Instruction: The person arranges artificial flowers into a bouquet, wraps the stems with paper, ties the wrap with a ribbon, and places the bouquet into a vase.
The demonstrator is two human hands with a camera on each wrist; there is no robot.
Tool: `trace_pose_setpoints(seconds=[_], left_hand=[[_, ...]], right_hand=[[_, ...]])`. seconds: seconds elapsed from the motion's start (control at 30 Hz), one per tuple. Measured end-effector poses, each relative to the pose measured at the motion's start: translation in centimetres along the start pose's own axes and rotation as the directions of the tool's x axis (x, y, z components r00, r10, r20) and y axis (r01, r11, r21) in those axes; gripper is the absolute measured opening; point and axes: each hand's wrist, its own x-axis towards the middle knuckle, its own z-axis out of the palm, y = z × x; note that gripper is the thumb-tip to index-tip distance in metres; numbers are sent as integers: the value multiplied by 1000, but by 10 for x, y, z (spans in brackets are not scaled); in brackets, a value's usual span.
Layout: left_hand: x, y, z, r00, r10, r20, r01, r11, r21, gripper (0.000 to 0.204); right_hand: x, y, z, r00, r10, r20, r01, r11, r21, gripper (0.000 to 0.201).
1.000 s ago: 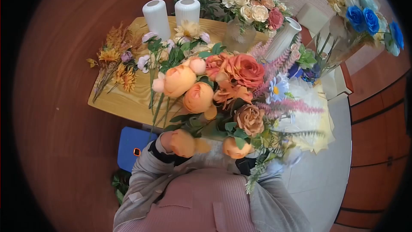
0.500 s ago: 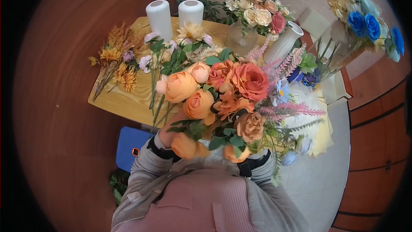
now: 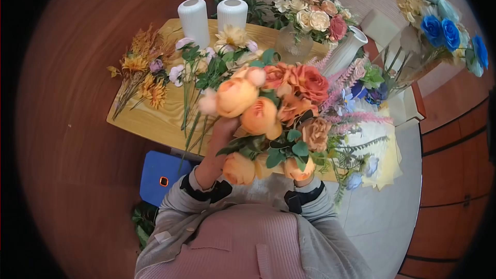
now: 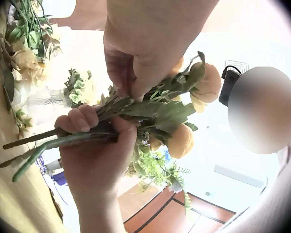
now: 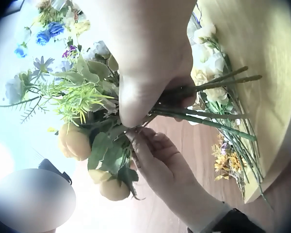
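Note:
A bouquet of artificial flowers is held above the table's near edge, with orange peonies (image 3: 236, 97), a red rose (image 3: 310, 83), a brown rose (image 3: 316, 134) and pink sprigs (image 3: 361, 118). My right hand (image 5: 155, 73) grips the bundled stems (image 5: 208, 119), their bare ends sticking out past the fist. Higher up, just under the blooms, my left hand (image 4: 136, 68) pinches among the stems and green leaves (image 4: 172, 114) with thumb and fingertips. In the head view the blooms hide most of both hands.
Loose flower stems (image 3: 192, 129) and dried yellow flowers (image 3: 135, 64) lie on the wooden table (image 3: 155, 124). Two white vases (image 3: 194, 23) stand at the back, near a glass vase (image 3: 293, 45) of roses. A tilted white vase (image 3: 347, 51) and wrapping paper (image 3: 385, 160) are at right.
The orange peonies have shifted right and tilted, and the whole bouquet sits slightly further right. My left forearm and part of the left hand now show beneath the blooms.

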Motion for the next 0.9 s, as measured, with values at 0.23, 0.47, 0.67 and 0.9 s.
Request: trace_pose_setpoints(seconds=[0.23,0.47,0.67,0.9], left_hand=[[4,21,30,930,292,-225,-280,956,87,35],[15,17,4,831,430,352,-492,864,106,32],[21,-7,3,955,297,-19,-260,802,-537,46],[4,3,6,978,178,-108,-199,953,-228,67]], right_hand=[[29,7,-3,998,-3,55,2,1000,25,11],[24,15,-17,995,4,99,-9,999,52,11],[21,17,-19,989,-14,149,4,998,68,12],[-7,14,-5,977,-41,210,20,995,97,12]])
